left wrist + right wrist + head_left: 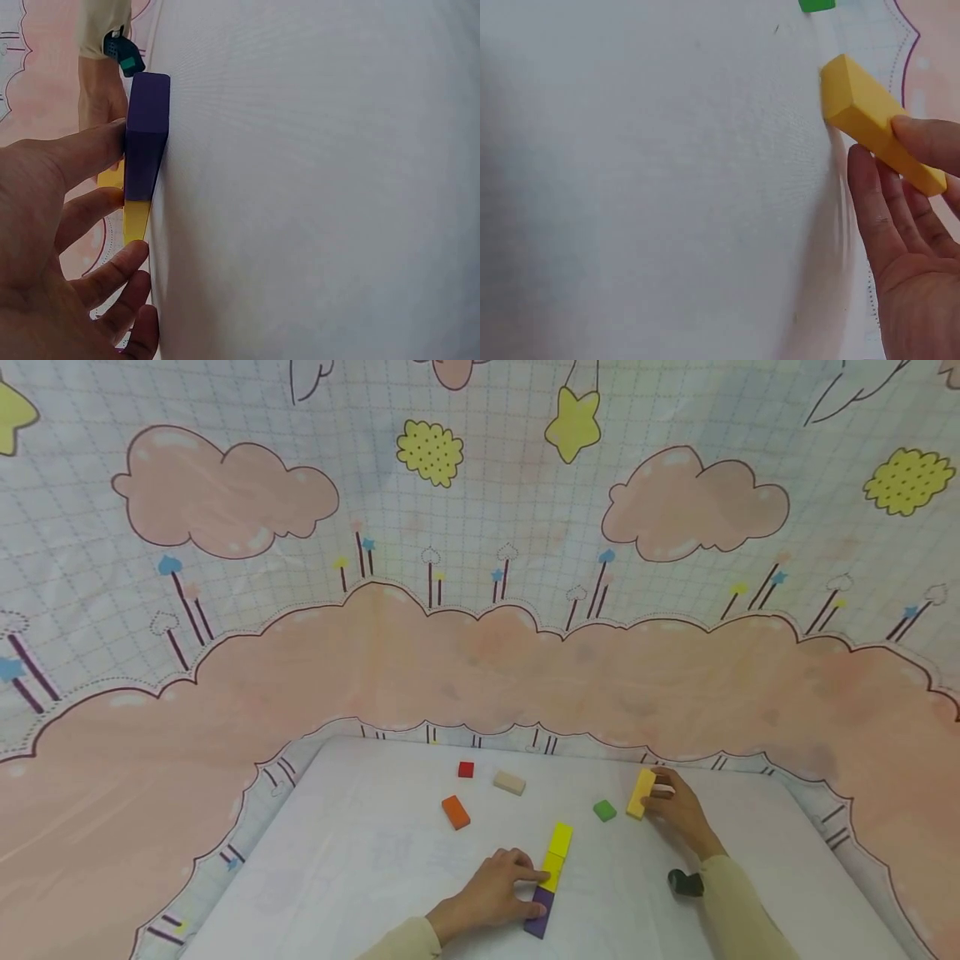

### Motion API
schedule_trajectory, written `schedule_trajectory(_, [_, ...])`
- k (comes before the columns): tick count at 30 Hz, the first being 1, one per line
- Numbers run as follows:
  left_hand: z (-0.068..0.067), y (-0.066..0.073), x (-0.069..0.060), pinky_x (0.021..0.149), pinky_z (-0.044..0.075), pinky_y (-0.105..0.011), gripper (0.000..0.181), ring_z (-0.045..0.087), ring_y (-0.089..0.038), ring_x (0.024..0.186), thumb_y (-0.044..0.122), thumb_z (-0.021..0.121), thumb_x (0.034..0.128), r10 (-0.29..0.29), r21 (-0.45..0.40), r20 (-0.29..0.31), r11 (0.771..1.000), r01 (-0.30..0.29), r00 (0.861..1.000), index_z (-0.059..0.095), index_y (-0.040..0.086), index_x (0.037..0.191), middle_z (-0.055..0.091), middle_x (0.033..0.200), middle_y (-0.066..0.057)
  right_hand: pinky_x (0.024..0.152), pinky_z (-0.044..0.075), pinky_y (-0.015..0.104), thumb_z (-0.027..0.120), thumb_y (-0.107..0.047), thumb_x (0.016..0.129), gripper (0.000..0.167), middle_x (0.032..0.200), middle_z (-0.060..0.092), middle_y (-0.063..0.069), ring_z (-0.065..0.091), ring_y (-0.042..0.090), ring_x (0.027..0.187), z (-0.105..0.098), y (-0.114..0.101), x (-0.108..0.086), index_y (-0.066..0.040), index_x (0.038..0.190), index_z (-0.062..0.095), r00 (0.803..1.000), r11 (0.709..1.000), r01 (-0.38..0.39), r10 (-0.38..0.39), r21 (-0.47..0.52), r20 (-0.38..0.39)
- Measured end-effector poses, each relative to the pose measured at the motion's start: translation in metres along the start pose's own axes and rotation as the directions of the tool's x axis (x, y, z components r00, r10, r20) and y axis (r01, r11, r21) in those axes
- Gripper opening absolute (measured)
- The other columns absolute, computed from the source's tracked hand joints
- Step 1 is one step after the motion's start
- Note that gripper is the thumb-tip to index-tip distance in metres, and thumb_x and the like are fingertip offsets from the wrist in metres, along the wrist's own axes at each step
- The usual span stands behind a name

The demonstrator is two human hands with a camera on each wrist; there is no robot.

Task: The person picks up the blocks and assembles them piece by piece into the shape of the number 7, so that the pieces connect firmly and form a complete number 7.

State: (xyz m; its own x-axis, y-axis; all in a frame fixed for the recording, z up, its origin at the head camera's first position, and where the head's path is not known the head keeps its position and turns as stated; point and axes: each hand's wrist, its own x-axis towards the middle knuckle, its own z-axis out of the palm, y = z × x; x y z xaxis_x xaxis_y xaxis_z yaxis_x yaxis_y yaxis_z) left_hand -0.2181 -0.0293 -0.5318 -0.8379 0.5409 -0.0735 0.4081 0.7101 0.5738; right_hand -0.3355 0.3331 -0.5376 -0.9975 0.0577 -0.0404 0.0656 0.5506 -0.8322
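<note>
A purple block (539,912) and two yellow blocks (560,841) lie end to end in a row on the white table. My left hand (491,889) rests against that row, its thumb on the purple block and its index finger on the nearer yellow block (552,868). In the left wrist view the thumb touches the purple block (148,135) with the fingers spread. Farther right, my right hand (678,810) pinches a long orange-yellow block (641,793) between thumb and fingers. The right wrist view shows this block (877,112) slanting; whether it touches the table I cannot tell.
A green block (604,810) lies left of the right hand. Farther back are an orange block (455,812), a red block (466,769) and a beige block (509,782). A dark device (686,883) is at the right wrist. Cloud-patterned cloth (480,677) borders the table (337,860).
</note>
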Motion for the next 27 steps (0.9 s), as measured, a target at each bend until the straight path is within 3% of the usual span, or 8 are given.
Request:
schedule_trajectory(8, [0.001, 0.000, 0.000, 0.090, 0.043, -0.028, 0.043, 0.045, -0.007, 0.102, 0.041, 0.075, 0.0840, -0.014, -0.019, 0.005, 1.000, 0.014, 1.000, 0.066, 0.036, 0.126, 0.057, 0.112, 0.012, 0.094, 0.053, 0.043, 0.070, -0.015, 0.090, 0.069, 0.140, 0.044, 0.026, 0.054, 0.041, 0.124, 0.002, 0.002, -0.003, -0.004, 0.147, 0.032, 1.000, 1.000, 0.002, -0.002, 0.013, -0.030])
schedule_trajectory(17, [0.002, -0.002, 0.000, 0.090, 0.043, -0.028, 0.043, 0.045, -0.007, 0.103, 0.042, 0.075, 0.0838, -0.014, -0.024, 0.000, 1.000, 0.014, 1.000, 0.066, 0.037, 0.126, 0.057, 0.113, 0.012, 0.090, 0.056, 0.032, 0.068, -0.010, 0.091, 0.069, 0.147, 0.037, 0.022, 0.052, 0.039, 0.126, 0.005, -0.006, -0.011, -0.007, 0.149, 0.030, 1.000, 0.993, 0.011, -0.007, 0.118, -0.030])
schedule_trajectory(27, [0.003, -0.002, 0.002, 0.090, 0.043, -0.028, 0.044, 0.045, -0.007, 0.103, 0.043, 0.075, 0.0839, -0.005, -0.008, 0.000, 1.000, 0.005, 1.000, 0.066, 0.037, 0.126, 0.057, 0.114, 0.012, 0.085, 0.056, 0.023, 0.067, -0.007, 0.091, 0.065, 0.144, 0.041, 0.019, 0.056, 0.030, 0.118, 0.015, -0.015, -0.018, -0.007, 0.147, 0.033, 0.997, 0.984, 0.072, -0.066, 0.163, -0.045])
